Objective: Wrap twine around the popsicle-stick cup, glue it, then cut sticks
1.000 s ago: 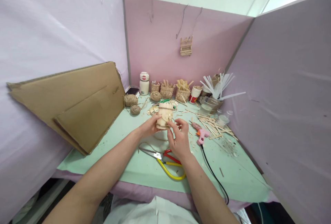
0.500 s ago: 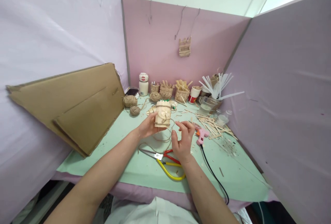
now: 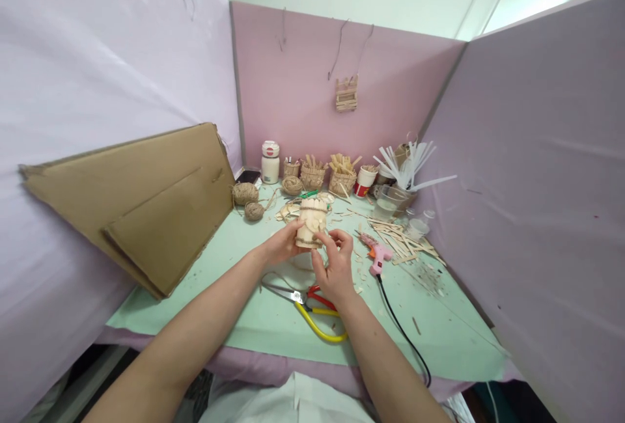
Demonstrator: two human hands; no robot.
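My left hand (image 3: 286,242) is closed around the left side of a small wooden-stick holder (image 3: 309,220), raised upright over the table. Twine bands circle the holder near its top and bottom, and pale petal-like pieces sit on its front. With fingers bent and apart, my right hand (image 3: 336,263) is at the holder's lower right; its index fingertip appears to touch the front. Below the hands lie scissors (image 3: 299,297) with a red and a yellow handle, the red one partly behind my right wrist. To the right rests a pink glue gun (image 3: 379,255) with a black cord.
Cardboard sheets (image 3: 161,215) lean at the left. Twine balls (image 3: 245,193), a white jar (image 3: 270,163), stick-filled baskets (image 3: 342,179) and a paper cup (image 3: 365,180) line the back. Loose wooden sticks (image 3: 403,239) and a container of white glue sticks (image 3: 407,166) are at the right.
My right hand has moved left to the holder, its fingers now at the holder's front. The holder has shifted slightly right and down in view. My left hand keeps its hold.
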